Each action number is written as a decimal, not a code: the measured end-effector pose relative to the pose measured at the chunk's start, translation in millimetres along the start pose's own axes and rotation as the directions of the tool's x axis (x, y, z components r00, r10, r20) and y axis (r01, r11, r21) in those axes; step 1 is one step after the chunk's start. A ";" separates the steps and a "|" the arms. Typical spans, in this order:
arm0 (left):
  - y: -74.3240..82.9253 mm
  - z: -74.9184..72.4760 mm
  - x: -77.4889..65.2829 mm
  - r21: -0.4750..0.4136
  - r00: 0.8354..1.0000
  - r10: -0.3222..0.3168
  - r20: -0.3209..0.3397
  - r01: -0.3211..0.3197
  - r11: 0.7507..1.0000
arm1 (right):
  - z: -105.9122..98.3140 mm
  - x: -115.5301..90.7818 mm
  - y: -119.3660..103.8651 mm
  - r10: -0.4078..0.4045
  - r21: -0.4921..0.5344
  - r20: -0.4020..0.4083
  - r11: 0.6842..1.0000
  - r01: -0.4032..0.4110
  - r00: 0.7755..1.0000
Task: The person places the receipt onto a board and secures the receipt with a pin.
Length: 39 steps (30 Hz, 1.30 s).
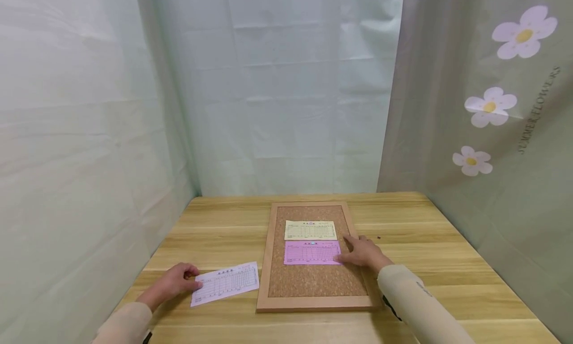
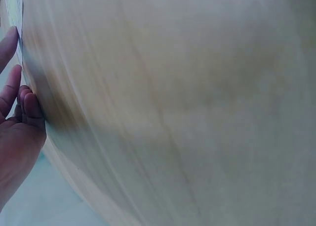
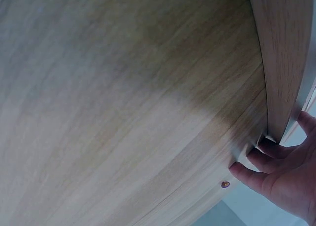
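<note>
On the left of the table, my left hand holds a white printed form slip by its left end, thumb on top. The slip's edge also shows beside the left fingers in the left wrist view. A framed cork board lies right of it. On the cork, a yellow form slip sits above a pink one, each with a small dot at its top edge. My right hand rests over the board's right frame, thumb at the pink slip's lower right corner, other fingers spread outside the frame.
A small dark brown piece lies on the wooden table right of the board. Pale curtains enclose the table at the back and sides, the right one printed with white flowers.
</note>
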State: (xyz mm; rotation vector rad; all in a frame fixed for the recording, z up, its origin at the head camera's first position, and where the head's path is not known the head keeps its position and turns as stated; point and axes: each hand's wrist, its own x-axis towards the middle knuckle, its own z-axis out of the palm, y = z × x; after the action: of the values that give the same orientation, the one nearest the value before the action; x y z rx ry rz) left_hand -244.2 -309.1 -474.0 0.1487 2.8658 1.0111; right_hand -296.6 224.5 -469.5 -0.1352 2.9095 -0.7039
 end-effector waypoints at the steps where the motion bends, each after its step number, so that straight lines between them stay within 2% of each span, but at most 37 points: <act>1: 0.0 -0.2 0.0 0.003 1.000 0.001 -0.001 -0.001 1.000 | 0.3 0.1 0.4 -0.003 -0.004 -0.002 1.000 0.003 1.000; 8: -1.0 -0.7 -0.6 -0.004 0.999 0.048 0.001 -0.048 0.999 | 0.9 -0.8 1.8 -0.024 -0.018 -0.015 1.000 0.024 1.000; 24: 8.8 1.1 -0.3 0.021 0.999 -0.029 0.014 0.029 0.999 | 2.4 0.2 3.4 -0.019 -0.007 -0.019 1.000 0.019 1.000; 39: 4.6 0.3 4.8 0.027 0.997 -0.073 -0.002 0.073 0.997 | 1.7 0.4 3.1 -0.007 0.005 -0.009 1.000 0.007 1.000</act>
State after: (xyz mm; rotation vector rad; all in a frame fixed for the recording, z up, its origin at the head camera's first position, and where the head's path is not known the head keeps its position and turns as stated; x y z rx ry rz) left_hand -248.7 -304.8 -471.6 0.0448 2.8641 0.9600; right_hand -296.8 226.5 -472.4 -0.1417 2.9168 -0.7139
